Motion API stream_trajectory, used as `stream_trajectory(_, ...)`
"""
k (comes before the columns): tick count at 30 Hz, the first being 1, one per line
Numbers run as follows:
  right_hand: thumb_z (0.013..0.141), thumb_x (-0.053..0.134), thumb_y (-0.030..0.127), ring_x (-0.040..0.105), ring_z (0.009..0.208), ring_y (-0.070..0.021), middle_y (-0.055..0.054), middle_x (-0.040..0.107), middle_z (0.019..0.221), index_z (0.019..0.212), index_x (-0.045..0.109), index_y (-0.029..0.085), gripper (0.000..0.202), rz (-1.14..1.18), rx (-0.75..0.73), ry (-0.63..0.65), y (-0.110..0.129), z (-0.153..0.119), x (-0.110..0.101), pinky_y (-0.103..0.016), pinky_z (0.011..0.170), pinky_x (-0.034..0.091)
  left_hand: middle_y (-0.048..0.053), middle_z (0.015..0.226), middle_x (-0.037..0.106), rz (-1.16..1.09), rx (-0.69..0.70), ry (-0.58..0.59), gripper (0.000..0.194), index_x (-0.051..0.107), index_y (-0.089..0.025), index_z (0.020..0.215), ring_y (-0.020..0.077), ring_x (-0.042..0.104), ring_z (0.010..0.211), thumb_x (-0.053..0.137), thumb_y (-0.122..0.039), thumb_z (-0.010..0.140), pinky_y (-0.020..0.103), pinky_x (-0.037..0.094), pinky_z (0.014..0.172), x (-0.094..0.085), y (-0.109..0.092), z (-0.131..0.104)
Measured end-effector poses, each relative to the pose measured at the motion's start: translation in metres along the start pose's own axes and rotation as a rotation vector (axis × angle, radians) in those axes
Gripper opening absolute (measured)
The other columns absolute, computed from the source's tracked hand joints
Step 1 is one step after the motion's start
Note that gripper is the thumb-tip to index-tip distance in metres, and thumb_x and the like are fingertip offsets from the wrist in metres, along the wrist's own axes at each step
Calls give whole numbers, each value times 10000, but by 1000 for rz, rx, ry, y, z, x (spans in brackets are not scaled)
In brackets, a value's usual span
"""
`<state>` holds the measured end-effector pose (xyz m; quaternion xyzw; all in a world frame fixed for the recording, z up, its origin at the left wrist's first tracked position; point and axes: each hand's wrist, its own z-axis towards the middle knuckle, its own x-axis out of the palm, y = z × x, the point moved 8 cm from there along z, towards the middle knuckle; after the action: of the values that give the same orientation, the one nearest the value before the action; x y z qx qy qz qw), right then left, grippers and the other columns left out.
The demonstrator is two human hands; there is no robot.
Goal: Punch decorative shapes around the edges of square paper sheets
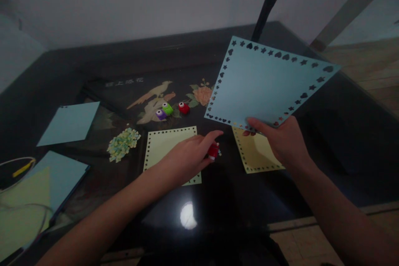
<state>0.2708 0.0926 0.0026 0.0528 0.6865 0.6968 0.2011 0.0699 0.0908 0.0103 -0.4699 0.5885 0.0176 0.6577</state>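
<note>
The right hand [285,141] is pinching the blue sheet [264,85] by one edge (it could sag); the left hand [187,156] is closing on the red punch [213,150].

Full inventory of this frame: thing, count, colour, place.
Punched-border blue paper sheet: 1, light blue, raised, right.
Small red paper punch: 1, centre, at left fingers.
Punched yellow sheets: 2, one under left hand, one under blue sheet.
Small punches by inlay: 3, purple, green, red.
Confetti pile: 1, yellow-green, centre-left.
Plain blue sheet: 1, left.
Paper stack: 1, blue and yellow, lower left.
Glossy black table: 1.
Left hand: on red punch.
Right hand: holds blue sheet.
</note>
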Motion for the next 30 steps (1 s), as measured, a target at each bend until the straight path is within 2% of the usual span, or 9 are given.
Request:
stream_trajectory(4, 673, 780, 310, 703, 776, -208, -3, 748, 865, 842, 692, 256, 198, 32, 4, 6, -1, 0, 2, -342, 765, 559, 146, 1157, 634, 42, -23, 93, 491, 412, -169, 1328, 278, 618, 1045, 572, -217, 867, 405, 481, 891, 3, 1, -2)
stream_trajectory(10, 664, 779, 311, 703, 753, -225, -23, 742, 830, 844, 689, 219, 221, 20, -16, -13, 2, -1, 1, -354, 747, 563, 107, 1095, 674, 31, -6, 87, 420, 504, -194, 1257, 257, 646, 970, 607, -227, 851, 366, 489, 836, -5, 14, -6)
stream_trajectory(13, 663, 779, 312, 697, 692, -214, -23, 739, 806, 817, 692, 236, 192, 12, 9, -4, 2, -1, 2, -352, 713, 570, 103, 1188, 653, 14, 64, 67, 418, 527, -201, 1251, 243, 622, 1061, 614, -196, 842, 364, 473, 901, -10, 12, -8)
stream_trajectory(17, 655, 785, 315, 684, 649, -204, -19, 739, 821, 814, 706, 242, 192, 40, -9, -22, 3, -1, 2, -357, 686, 573, 73, 1347, 562, -8, 142, 71, 318, 587, -228, 1155, 213, 554, 1193, 601, -157, 846, 362, 431, 995, -17, 7, -9)
stream_trajectory(20, 658, 782, 316, 684, 643, -202, -19, 739, 816, 814, 707, 237, 191, 66, -12, -8, 3, 0, 2, -352, 675, 574, 56, 1387, 520, -36, 186, 63, 306, 592, -240, 1138, 196, 518, 1232, 580, -131, 853, 364, 410, 1026, -24, 3, -10)
stream_trajectory(23, 651, 785, 333, 680, 605, -200, -14, 730, 731, 776, 695, 237, 181, 56, 16, -1, 3, 0, 1, -344, 658, 570, 55, 1325, 557, -81, 218, 68, 317, 582, -243, 1151, 188, 534, 1196, 575, -129, 855, 362, 423, 1009, -27, -3, -10)
stream_trajectory(30, 671, 756, 321, 679, 566, -193, -11, 713, 616, 696, 678, 181, 162, 73, 36, 31, 9, 1, 2, -334, 618, 557, 48, 1106, 651, -147, 180, 106, 261, 601, -214, 1110, 180, 594, 1037, 628, -206, 850, 333, 457, 920, -23, -6, -4)
